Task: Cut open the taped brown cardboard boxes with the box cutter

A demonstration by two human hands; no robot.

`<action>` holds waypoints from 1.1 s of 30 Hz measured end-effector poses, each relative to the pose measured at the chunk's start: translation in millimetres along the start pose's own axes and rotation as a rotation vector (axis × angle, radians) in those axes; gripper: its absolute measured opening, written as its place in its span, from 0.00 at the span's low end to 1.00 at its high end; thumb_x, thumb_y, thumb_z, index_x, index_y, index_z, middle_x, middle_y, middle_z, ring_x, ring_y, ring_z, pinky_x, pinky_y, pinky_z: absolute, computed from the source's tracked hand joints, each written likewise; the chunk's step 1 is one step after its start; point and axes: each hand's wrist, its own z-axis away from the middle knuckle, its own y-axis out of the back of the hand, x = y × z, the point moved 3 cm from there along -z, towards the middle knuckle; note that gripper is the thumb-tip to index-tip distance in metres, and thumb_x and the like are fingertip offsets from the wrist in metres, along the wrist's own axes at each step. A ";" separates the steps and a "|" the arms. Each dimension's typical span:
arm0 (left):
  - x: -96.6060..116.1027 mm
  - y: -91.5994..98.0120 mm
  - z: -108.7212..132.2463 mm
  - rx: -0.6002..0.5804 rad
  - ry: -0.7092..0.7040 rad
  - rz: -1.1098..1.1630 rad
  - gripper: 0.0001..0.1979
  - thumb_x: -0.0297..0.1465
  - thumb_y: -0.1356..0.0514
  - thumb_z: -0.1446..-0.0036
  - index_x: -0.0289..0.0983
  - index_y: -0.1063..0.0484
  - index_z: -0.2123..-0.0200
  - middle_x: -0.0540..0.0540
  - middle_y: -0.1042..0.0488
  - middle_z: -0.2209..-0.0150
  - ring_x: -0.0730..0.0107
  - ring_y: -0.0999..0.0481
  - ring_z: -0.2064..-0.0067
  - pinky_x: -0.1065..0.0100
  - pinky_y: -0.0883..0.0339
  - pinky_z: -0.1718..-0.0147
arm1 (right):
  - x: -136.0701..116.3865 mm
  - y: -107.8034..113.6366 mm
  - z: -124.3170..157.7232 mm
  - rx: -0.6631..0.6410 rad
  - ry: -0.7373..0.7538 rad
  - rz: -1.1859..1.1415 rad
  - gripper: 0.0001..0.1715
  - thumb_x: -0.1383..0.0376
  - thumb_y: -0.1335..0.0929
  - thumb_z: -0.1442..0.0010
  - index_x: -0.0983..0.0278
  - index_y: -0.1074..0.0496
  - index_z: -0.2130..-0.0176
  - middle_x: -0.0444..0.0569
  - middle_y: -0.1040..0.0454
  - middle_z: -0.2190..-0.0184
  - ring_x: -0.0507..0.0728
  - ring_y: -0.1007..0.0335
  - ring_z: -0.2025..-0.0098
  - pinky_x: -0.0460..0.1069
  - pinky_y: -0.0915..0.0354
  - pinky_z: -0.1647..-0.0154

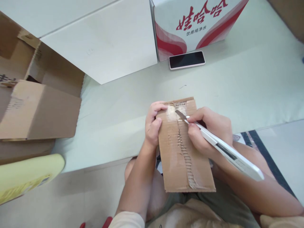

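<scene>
A small brown cardboard box (171, 158) is held over my lap at the near edge of the table. Down its top face runs a torn, ragged seam with ribbed corrugation showing, and shiny tape lies near the far end. My left hand (154, 122) grips the box's far left side, fingers curled over the edge. In my right hand (211, 129) is a white utility knife (220, 144), its blade out. The blade's tip is at the taped far end of the seam; whether it has gone into the tape I cannot tell.
A phone (187, 60) lies by a white and red carton (190, 31). Beside that stands a large white box (106, 44). Brown cardboard boxes (54, 110) are stacked at the left, above a yellow rounded object (30, 174). A pale cloth (114, 126) covers the table.
</scene>
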 end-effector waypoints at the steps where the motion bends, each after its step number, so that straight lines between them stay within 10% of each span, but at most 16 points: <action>1: 0.1 -0.1 0.0 0.002 0.000 0.002 0.15 0.44 0.43 0.37 0.45 0.23 0.53 0.45 0.25 0.49 0.53 0.27 0.45 0.52 0.33 0.44 | 0.2 -0.1 0.2 0.000 -0.003 -0.006 0.08 0.72 0.34 0.48 0.58 0.33 0.69 0.38 0.31 0.80 0.50 0.38 0.81 0.47 0.42 0.79; 33: 2.6 0.2 -0.7 0.003 -0.007 -0.045 0.17 0.47 0.44 0.37 0.44 0.24 0.54 0.44 0.25 0.51 0.52 0.26 0.47 0.50 0.32 0.45 | 0.6 -0.4 0.9 0.016 -0.017 -0.029 0.07 0.71 0.34 0.47 0.58 0.32 0.69 0.39 0.29 0.79 0.50 0.38 0.82 0.47 0.43 0.81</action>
